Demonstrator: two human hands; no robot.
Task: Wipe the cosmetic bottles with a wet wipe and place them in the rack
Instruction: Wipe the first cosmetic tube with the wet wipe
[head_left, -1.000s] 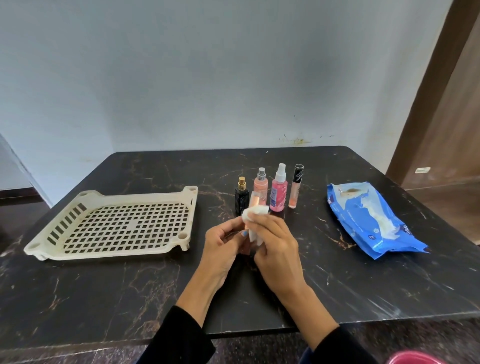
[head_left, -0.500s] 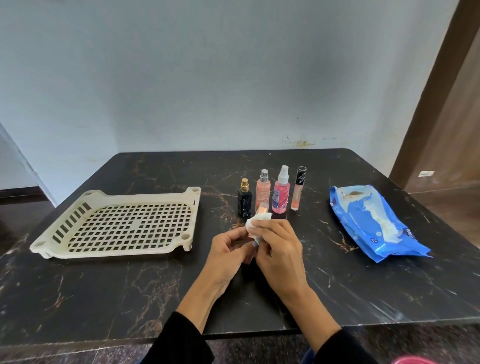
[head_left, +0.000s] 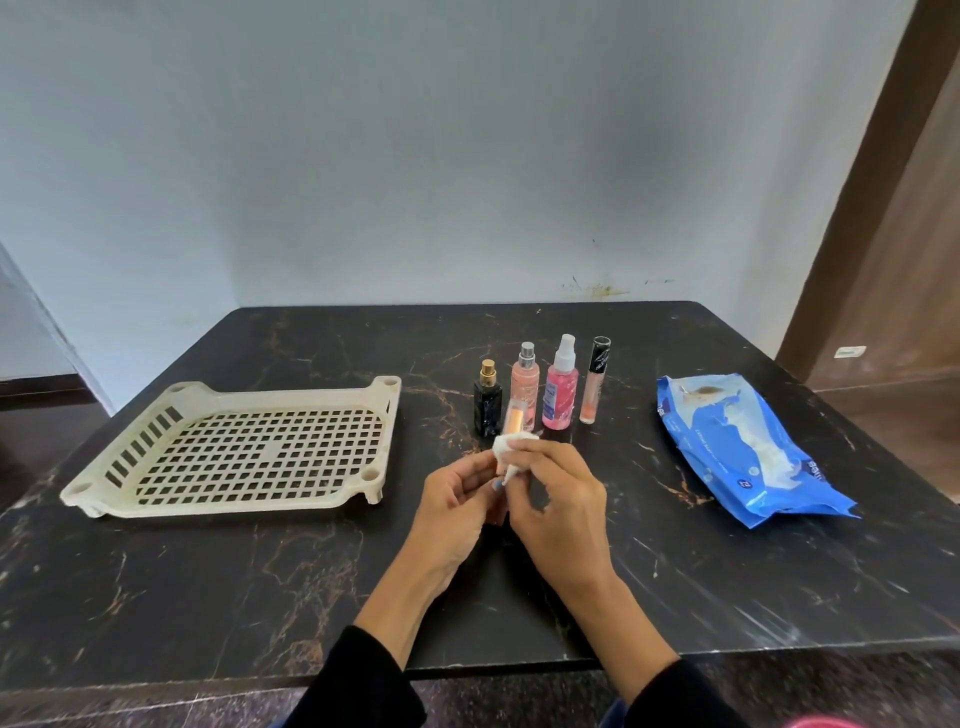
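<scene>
My left hand (head_left: 452, 504) grips the lower end of a small clear tube with peach contents (head_left: 513, 420), held upright over the table. My right hand (head_left: 558, 499) pinches a crumpled white wet wipe (head_left: 511, 449) around the tube's middle. Behind my hands stand several bottles in a row: a black bottle with a gold cap (head_left: 487, 400), a peach spray bottle (head_left: 524, 382), a pink spray bottle (head_left: 561, 395) and a slim lip-gloss tube with a black cap (head_left: 595, 382). The cream slotted rack (head_left: 234, 452) lies at the left with nothing in it.
A blue wet-wipe pack (head_left: 743, 447) lies on the right of the black marble table (head_left: 208, 582). A pale wall rises behind the table, and a brown door frame (head_left: 857, 208) stands at the right. The table's front edge runs just under my forearms.
The wipe in my right hand has slid down the tube, so the tube's peach top now shows above it. Both hands stay in about the same place.
</scene>
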